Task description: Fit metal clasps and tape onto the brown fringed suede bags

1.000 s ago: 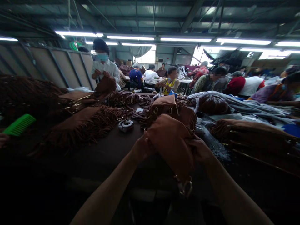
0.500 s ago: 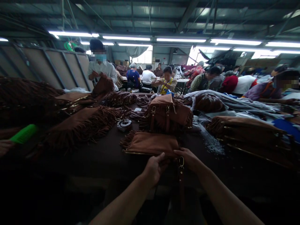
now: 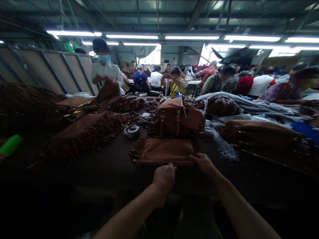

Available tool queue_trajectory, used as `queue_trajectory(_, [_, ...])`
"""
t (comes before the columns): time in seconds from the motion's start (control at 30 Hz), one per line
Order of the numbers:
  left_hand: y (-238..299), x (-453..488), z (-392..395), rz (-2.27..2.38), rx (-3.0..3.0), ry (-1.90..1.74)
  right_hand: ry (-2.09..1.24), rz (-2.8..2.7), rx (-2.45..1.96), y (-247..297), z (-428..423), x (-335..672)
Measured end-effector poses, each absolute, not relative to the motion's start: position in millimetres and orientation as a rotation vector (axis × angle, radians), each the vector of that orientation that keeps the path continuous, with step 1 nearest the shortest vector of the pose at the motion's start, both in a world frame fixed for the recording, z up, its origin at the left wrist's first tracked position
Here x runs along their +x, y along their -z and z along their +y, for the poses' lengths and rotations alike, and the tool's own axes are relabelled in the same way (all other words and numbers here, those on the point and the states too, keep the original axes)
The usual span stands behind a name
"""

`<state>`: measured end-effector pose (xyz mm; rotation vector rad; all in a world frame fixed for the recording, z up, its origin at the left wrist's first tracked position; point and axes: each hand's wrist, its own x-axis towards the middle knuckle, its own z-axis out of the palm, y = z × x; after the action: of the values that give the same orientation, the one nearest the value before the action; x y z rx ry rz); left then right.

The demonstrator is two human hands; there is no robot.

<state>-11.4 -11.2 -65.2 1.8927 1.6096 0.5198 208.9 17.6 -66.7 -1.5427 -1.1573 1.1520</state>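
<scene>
Brown suede pouch flat on dark table, fringe to left, just in front of fringed bag. Left hand closed at pouch's lower edge (contact unclear); right hand open, fingers at pouch's right corner, not gripping.

Fringed suede pouch is lying flat on the table, w/ fringed handbag standing just behind it. Fringed panels are lying to the left, stacked bags are sitting to the right, & coiled strap bundle is sitting just left of handbag.
</scene>
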Motion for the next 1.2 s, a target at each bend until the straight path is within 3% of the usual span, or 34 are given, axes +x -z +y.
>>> queue_trajectory(0.2, [44,-129,-9,1.94,2.151,-0.019,-1.22,-1.177,-1.651,64,30,225])
queue_trajectory(0.33, [27,-119,-12,2.132,2.221,-0.095,-1.205,-1.207,-1.68,68,35,216])
queue_trajectory(0.43, [26,-70,1,1.824,2.475,-0.466,-1.177,-1.239,-1.698,69,37,213])
queue_trajectory(0.53, [37,-33,26,1.303,2.557,-0.526,-1.126,-1.302,-1.727,65,33,217])
queue_trajectory(0.73, [50,-34,60,1.03,2.36,-0.604,-0.2,-1.498,-1.892,59,-22,217])
queue_trajectory(0.77, [47,-36,61,1.034,2.327,-0.658,-0.275,-1.53,-1.908,63,-32,211])
queue_trajectory(0.9, [28,-38,65,1.064,2.251,-0.794,-1.117,-1.422,-1.93,85,-45,178])
queue_trajectory(0.97, [17,-39,70,1.071,2.249,-0.803,-1.268,-1.178,-1.855,92,-35,166])
queue_trajectory(1.2, [17,-30,59,1.133,2.412,-0.858,-0.665,-1.075,-1.643,80,1,161])
